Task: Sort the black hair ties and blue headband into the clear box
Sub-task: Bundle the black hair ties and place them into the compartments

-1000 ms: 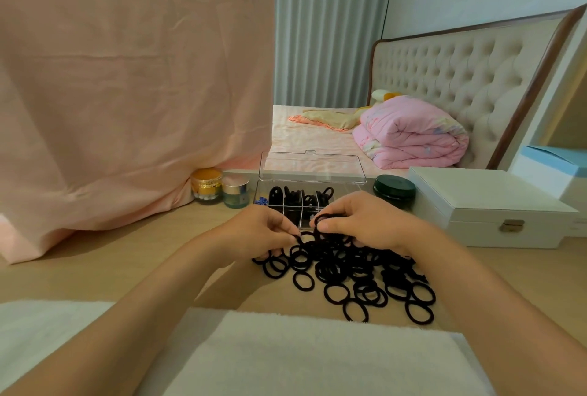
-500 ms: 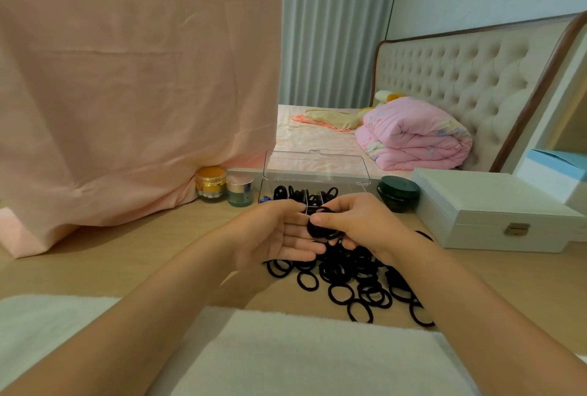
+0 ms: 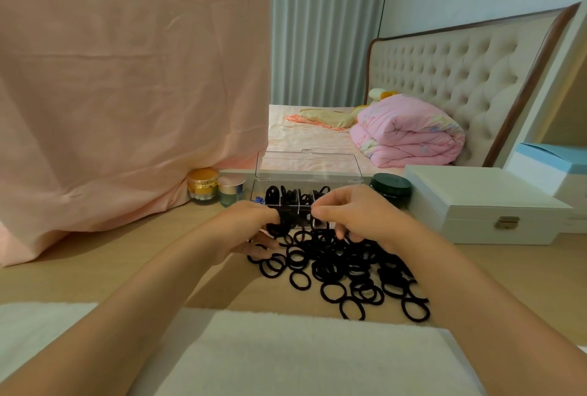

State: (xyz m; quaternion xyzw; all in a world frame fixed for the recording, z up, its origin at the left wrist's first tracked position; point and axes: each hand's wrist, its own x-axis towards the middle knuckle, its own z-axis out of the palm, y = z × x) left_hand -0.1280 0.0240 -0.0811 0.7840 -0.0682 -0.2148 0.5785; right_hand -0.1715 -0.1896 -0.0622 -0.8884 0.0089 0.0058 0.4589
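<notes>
A pile of black hair ties [image 3: 340,271] lies on the wooden table in front of the clear box [image 3: 305,173]. The box stands open with its lid up, and several compartments hold black ties. A bit of blue, the headband [image 3: 259,201], shows in its left compartment. My left hand [image 3: 251,230] holds a bunch of black ties at the box's front edge. My right hand [image 3: 359,217] has curled fingers at the box's front right; whether it holds a tie is hidden.
A gold jar [image 3: 203,186] and a silver-lidded jar [image 3: 232,192] stand left of the box, a dark green jar [image 3: 391,189] and a white case [image 3: 482,205] to its right. A pink cloth [image 3: 127,93] hangs at left. A white towel [image 3: 286,357] lies nearest me.
Both hands have moved forward from the pile to the box's front edge, the left carrying a bunch of ties. The hands are now apart rather than touching.
</notes>
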